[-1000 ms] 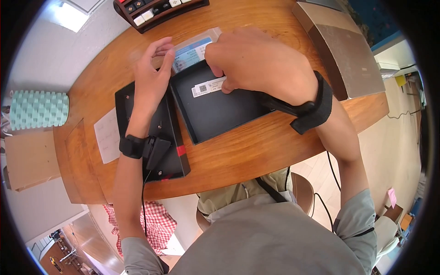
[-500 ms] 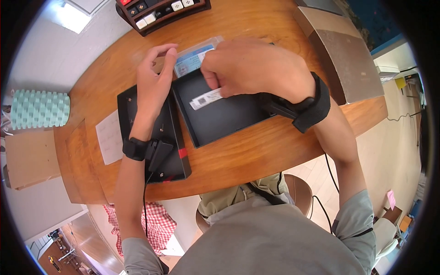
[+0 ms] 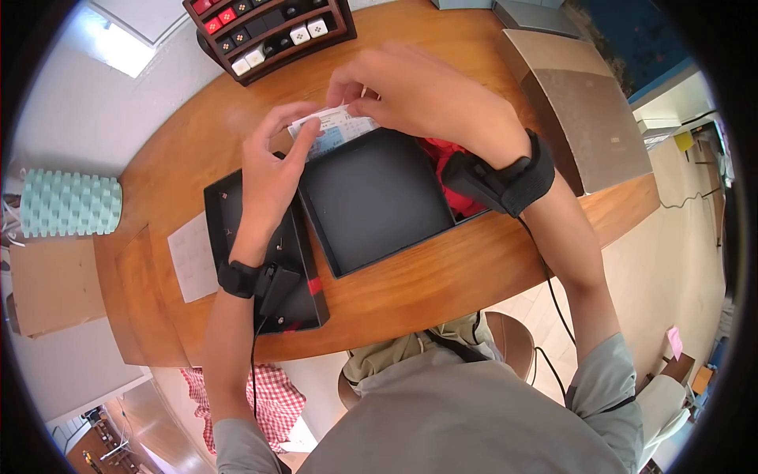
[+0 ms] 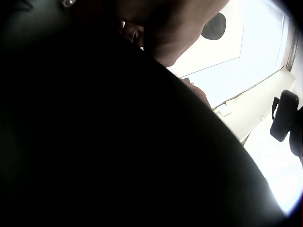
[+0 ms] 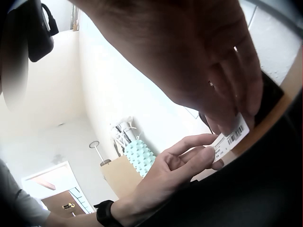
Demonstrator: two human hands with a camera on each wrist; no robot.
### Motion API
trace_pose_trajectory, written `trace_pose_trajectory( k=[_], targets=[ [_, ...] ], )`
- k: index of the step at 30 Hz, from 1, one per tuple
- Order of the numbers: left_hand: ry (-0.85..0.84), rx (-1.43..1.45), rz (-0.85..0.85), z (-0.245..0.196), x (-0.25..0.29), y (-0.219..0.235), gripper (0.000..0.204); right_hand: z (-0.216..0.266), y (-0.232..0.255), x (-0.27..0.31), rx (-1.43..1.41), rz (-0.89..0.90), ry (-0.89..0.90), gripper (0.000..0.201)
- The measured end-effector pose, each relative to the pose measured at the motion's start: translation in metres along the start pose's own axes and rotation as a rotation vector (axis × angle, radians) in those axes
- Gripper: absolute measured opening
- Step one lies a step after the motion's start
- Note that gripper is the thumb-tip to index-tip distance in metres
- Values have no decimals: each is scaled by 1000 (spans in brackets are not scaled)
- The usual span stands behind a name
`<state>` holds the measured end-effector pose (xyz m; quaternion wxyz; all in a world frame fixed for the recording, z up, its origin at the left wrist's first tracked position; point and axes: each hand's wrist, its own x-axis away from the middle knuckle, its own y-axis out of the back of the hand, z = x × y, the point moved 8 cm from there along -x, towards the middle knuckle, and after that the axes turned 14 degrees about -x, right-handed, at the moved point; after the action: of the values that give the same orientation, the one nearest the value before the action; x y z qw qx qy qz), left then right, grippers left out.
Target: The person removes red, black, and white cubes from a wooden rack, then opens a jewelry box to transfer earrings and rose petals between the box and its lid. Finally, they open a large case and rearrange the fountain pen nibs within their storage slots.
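A white barcode label is between both hands in the right wrist view. My left hand pinches one end of it between thumb and fingers, and my right hand holds the other end, fingers bent. Below the hands in the head view, blue-and-white printed papers lie at the far edge of a shallow black tray. Much of the left wrist view is dark; part of a hand shows at its top.
A second black box lies under my left forearm, beside a white sheet. Red material shows under my right wrist. A brown carton stands at the right, and a rack of keycap-like cubes at the back.
My right hand has lifted the white label out of the black tray and moved away from me, over the printed papers. My left hand has come to the label and pinches it.
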<state>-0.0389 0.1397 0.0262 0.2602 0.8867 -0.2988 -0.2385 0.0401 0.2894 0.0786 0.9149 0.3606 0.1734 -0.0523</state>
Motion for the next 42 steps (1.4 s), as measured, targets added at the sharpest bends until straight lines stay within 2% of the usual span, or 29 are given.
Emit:
trace_pose_trajectory(
  k=[3,5,7,12,17,20,23,26,30,36,42],
  targets=[
    [49,-51,-22,9,0,2,22,-2,6,3,-38,-19,11,16],
    [79,-95,-29,18,-1,4,21,-5,13,3,-44,-64,-45,17],
    [-112,-422,-78,10,-4,5,19,-7,20,3,-8,-51,-59,17],
    [-74,-351,-123,12,-4,5,15,-6,26,3,30,-68,-38,20],
    [-111,-391,-117,4,-3,8,16,-4,22,-1,51,16,-65,24],
    [-8,-345,-50,9,-4,3,16,-3,21,0,33,53,-104,24],
    [-27,-319,-85,8,-2,2,14,-3,20,2,61,114,-186,23],
    [-91,-423,-150,-1,1,3,13,-11,18,5,32,150,-231,21],
    [-99,-408,-153,-4,1,1,13,-13,23,11,89,163,-274,19],
    [-159,-419,-88,-17,3,-1,13,-11,38,19,108,152,-286,19],
    [-216,-437,-9,-20,5,-1,19,-9,58,37,86,196,-407,17]
  ],
)
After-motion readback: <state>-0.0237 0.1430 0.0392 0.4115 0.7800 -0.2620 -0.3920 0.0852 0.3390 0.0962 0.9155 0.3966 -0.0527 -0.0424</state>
